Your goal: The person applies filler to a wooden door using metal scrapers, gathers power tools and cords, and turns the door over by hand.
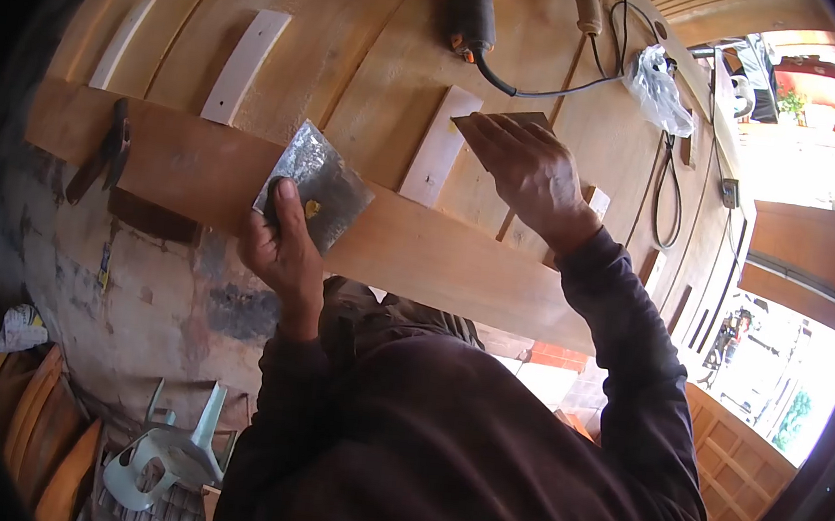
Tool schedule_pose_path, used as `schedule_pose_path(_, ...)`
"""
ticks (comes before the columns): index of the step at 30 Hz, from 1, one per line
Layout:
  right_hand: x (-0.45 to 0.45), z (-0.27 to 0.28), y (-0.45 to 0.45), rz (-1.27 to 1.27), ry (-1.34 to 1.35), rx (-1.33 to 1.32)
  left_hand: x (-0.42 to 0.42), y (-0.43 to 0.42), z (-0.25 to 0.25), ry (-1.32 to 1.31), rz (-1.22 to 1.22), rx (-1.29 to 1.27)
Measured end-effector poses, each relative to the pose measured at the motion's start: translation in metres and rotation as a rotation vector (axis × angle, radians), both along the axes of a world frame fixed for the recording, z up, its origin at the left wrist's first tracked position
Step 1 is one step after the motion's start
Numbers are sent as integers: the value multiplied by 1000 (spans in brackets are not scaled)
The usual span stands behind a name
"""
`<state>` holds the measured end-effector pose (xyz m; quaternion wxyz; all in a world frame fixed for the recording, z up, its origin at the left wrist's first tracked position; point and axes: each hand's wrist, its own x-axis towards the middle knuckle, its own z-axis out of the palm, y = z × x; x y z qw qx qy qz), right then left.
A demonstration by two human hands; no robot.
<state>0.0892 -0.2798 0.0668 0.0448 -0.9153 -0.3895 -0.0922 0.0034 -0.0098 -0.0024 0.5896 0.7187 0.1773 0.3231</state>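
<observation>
Left hand (pixel 285 260) grips metal plate (pixel 332 188); right hand (pixel 535 171), flat blade (pixel 530 119).

Head cam, wide-angle, looks fwd & down past wearer's torso (pixel 460 445) to nearby wooden panel (pixel 378 91)

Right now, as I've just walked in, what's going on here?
A person is working over a wooden panel. The left hand holds a metal plate with a yellowish dab on it. The right hand grips a flat blade by a pale wood strip; I can't tell whether they touch. A corded power tool lies beyond.
</observation>
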Motion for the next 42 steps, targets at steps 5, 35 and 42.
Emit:
schedule_pose_path(5, -18, -16, 4, -52, -91, -227, 2, -5, 5, 30, 48, -80)
schedule_pose_path(35, -36, 11, 2, -167, 349, 55, 1, -7, -1, -71, 37, -128)
schedule_pose_path(42, -55, 27, 9, -235, 366, 152, -1, -6, -1, -83, 57, -82)
